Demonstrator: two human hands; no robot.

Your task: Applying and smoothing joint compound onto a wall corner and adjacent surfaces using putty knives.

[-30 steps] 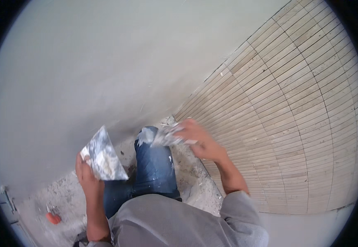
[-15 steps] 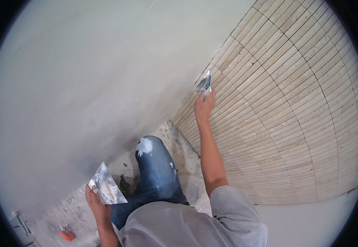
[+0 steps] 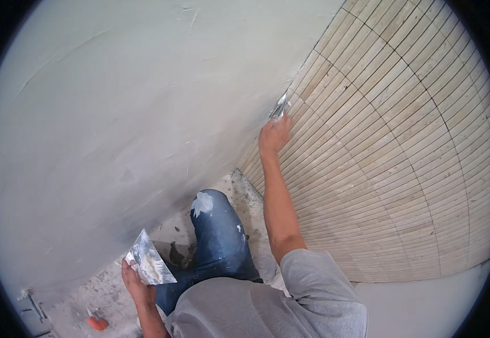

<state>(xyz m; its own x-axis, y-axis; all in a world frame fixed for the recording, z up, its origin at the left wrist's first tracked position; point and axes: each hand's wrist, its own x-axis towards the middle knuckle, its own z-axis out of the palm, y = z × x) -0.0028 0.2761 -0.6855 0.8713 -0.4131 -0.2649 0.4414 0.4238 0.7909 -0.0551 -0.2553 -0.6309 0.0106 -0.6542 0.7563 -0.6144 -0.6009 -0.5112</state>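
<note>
My right hand [image 3: 276, 134] grips a small metal putty knife [image 3: 280, 106], its blade against the corner where the smooth grey-white plastered wall [image 3: 143, 101] meets the wall of narrow beige tiles [image 3: 380, 141]. Lower left, my left hand [image 3: 138, 283] is closed on the edge of a wider, flat metal scraper [image 3: 150, 260]. Pale filler is smeared over the scraper's face, which is turned up beside my knee. The handle of the putty knife is hidden in my right fingers.
My bent knee [image 3: 214, 217] in blue trousers, with a white splash on it, is close to the plastered wall. An orange-handled tool [image 3: 97, 323] lies on the stained floor [image 3: 76, 298] at lower left. Near it is a metal fitting [image 3: 30, 301].
My right hand has shifted slightly left, and the putty knife's blade has turned more edge-on at the corner. My left hand and the scraper are slightly lower.
</note>
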